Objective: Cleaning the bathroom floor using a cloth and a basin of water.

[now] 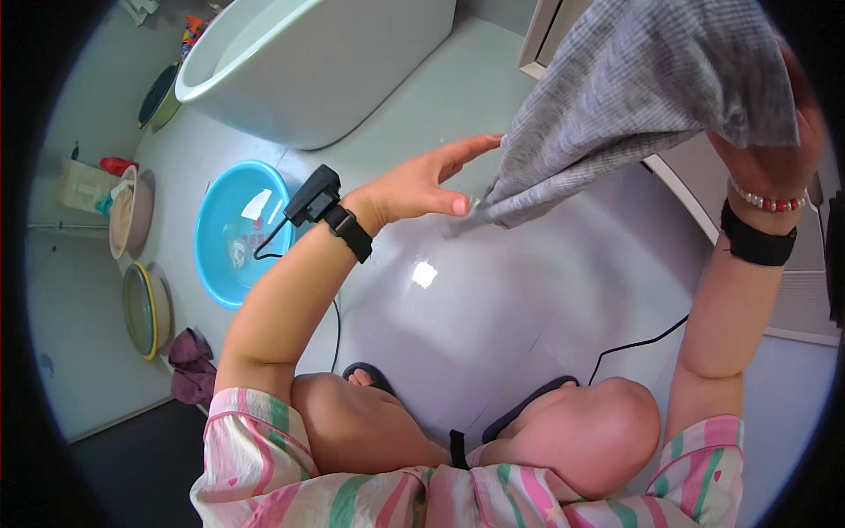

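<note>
A grey checked cloth (pixel 614 99) hangs bunched at the upper right, narrowing to a drooping end near the middle. My right hand (pixel 772 145) has hold of its upper right part, with the fingers mostly hidden behind the fabric. My left hand (pixel 429 181) is beside the cloth's lower left end, thumb and fingers spread; the fingertips are close to the fabric, and I cannot tell if they touch it. Left of that hand, a light blue plastic basin (pixel 211 264) stands on the floor, partly behind my left forearm.
A white bathtub (pixel 370 72) stands at the top. Along the left wall are a pink basin (pixel 136 228) holding things, a yellow-rimmed basin (pixel 158 307) and a purple cloth (pixel 191 369). A cabinet (pixel 746 198) is on the right. Black cables (pixel 634 344) trail near my legs.
</note>
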Demonstrator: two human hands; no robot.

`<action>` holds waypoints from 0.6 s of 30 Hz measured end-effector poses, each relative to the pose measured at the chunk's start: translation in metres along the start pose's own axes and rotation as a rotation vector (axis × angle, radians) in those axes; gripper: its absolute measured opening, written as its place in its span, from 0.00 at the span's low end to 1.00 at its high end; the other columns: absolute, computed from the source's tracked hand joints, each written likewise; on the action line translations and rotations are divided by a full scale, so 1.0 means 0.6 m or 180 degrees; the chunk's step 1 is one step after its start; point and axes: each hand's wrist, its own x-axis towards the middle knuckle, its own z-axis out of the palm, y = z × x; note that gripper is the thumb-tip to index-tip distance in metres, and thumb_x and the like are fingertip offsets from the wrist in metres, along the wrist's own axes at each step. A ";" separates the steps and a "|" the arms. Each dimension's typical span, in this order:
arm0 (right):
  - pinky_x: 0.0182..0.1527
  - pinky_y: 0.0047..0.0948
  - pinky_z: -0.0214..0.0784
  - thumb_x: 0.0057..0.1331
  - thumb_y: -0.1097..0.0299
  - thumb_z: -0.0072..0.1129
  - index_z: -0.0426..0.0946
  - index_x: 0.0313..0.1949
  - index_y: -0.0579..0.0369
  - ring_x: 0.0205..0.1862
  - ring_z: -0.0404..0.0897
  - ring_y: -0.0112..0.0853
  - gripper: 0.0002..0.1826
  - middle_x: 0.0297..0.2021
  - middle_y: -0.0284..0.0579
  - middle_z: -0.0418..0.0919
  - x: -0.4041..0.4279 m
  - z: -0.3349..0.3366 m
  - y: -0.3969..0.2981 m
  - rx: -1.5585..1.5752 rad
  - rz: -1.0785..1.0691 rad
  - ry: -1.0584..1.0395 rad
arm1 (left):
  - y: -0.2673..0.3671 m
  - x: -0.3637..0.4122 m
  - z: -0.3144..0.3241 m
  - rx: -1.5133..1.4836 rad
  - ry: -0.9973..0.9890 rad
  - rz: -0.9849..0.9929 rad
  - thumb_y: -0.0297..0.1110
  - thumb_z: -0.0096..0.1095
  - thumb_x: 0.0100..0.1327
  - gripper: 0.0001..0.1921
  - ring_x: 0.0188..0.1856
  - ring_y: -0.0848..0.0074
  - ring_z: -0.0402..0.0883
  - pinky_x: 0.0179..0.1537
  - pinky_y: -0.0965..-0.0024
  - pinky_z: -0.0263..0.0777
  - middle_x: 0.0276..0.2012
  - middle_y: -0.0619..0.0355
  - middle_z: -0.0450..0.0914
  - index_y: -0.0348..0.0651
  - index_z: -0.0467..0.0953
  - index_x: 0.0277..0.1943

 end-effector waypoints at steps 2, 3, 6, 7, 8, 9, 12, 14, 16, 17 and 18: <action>0.59 0.33 0.70 0.74 0.58 0.49 0.75 0.57 0.57 0.54 0.79 0.33 0.20 0.54 0.45 0.79 0.006 0.002 -0.004 -0.0034 -0.0080 -0.0040 | -0.013 -0.005 0.002 -0.0431 -0.0097 -0.0037 0.65 0.79 0.45 0.62 0.79 0.59 0.49 0.77 0.52 0.43 0.76 0.47 0.55 0.41 0.53 0.77; 0.57 0.32 0.70 0.73 0.58 0.50 0.75 0.57 0.57 0.53 0.79 0.32 0.20 0.53 0.44 0.79 0.010 0.006 -0.004 -0.0105 -0.0189 -0.0026 | -0.017 -0.006 0.009 -0.0425 -0.0099 -0.0027 0.65 0.79 0.45 0.62 0.79 0.59 0.49 0.77 0.52 0.43 0.76 0.47 0.55 0.41 0.53 0.77; 0.53 0.30 0.71 0.72 0.60 0.51 0.76 0.54 0.57 0.49 0.79 0.30 0.17 0.49 0.42 0.80 0.022 0.025 -0.001 -0.0383 -0.0611 0.0033 | -0.032 -0.006 0.043 -0.0067 -0.0091 -0.0227 0.58 0.78 0.52 0.56 0.79 0.59 0.50 0.77 0.57 0.44 0.76 0.46 0.56 0.39 0.54 0.76; 0.52 0.30 0.72 0.72 0.61 0.51 0.76 0.53 0.57 0.47 0.79 0.30 0.16 0.48 0.41 0.80 0.029 0.032 0.001 -0.0504 -0.0779 0.0059 | -0.037 -0.003 0.055 -0.0014 -0.0163 -0.0394 0.55 0.77 0.54 0.53 0.78 0.59 0.52 0.76 0.59 0.46 0.75 0.47 0.59 0.40 0.56 0.76; 0.51 0.29 0.72 0.72 0.61 0.52 0.76 0.52 0.57 0.46 0.79 0.29 0.16 0.46 0.41 0.80 0.033 0.041 0.000 -0.0637 -0.0951 0.0089 | -0.038 -0.001 0.066 0.0037 -0.0241 -0.0556 0.52 0.76 0.56 0.50 0.77 0.60 0.54 0.75 0.61 0.48 0.74 0.47 0.61 0.42 0.57 0.76; 0.49 0.29 0.72 0.71 0.62 0.52 0.76 0.51 0.57 0.44 0.79 0.28 0.15 0.45 0.40 0.80 0.040 0.051 0.003 -0.0756 -0.1113 0.0118 | -0.038 0.000 0.076 0.0138 -0.0393 -0.0522 0.49 0.74 0.59 0.41 0.73 0.62 0.63 0.74 0.60 0.52 0.69 0.50 0.70 0.44 0.64 0.72; 0.45 0.27 0.73 0.70 0.64 0.54 0.76 0.48 0.57 0.40 0.80 0.27 0.13 0.41 0.38 0.81 0.064 0.085 0.021 -0.1052 -0.1588 0.0160 | -0.056 -0.003 0.102 -0.0048 -0.0696 -0.0594 0.38 0.71 0.62 0.30 0.66 0.70 0.69 0.71 0.63 0.54 0.62 0.54 0.76 0.39 0.71 0.65; 0.43 0.26 0.74 0.69 0.65 0.54 0.76 0.47 0.57 0.37 0.80 0.25 0.11 0.39 0.36 0.81 0.077 0.101 0.028 -0.1227 -0.1823 0.0188 | -0.059 -0.007 0.116 0.0030 -0.0706 -0.0597 0.42 0.67 0.65 0.28 0.65 0.67 0.71 0.70 0.62 0.57 0.60 0.55 0.77 0.42 0.71 0.65; 0.40 0.25 0.75 0.69 0.66 0.55 0.76 0.45 0.57 0.35 0.80 0.24 0.10 0.36 0.35 0.81 0.096 0.111 0.032 -0.1384 -0.1989 0.0242 | -0.053 -0.001 0.129 -0.0713 -0.0841 -0.1092 0.35 0.63 0.67 0.24 0.64 0.73 0.71 0.70 0.64 0.58 0.60 0.57 0.77 0.39 0.72 0.64; 0.39 0.24 0.75 0.68 0.67 0.56 0.76 0.44 0.57 0.33 0.80 0.23 0.09 0.35 0.34 0.82 0.101 0.114 0.034 -0.1444 -0.2046 0.0274 | -0.050 -0.004 0.135 -0.0715 -0.0852 -0.1089 0.35 0.63 0.67 0.24 0.64 0.73 0.71 0.70 0.64 0.58 0.60 0.57 0.77 0.39 0.72 0.64; 0.38 0.24 0.75 0.68 0.67 0.56 0.76 0.43 0.57 0.32 0.80 0.23 0.08 0.34 0.34 0.82 0.104 0.117 0.039 -0.1456 -0.2032 0.0310 | -0.049 -0.010 0.141 -0.1097 -0.0800 -0.1168 0.34 0.61 0.69 0.24 0.65 0.73 0.71 0.70 0.63 0.58 0.61 0.57 0.76 0.40 0.70 0.66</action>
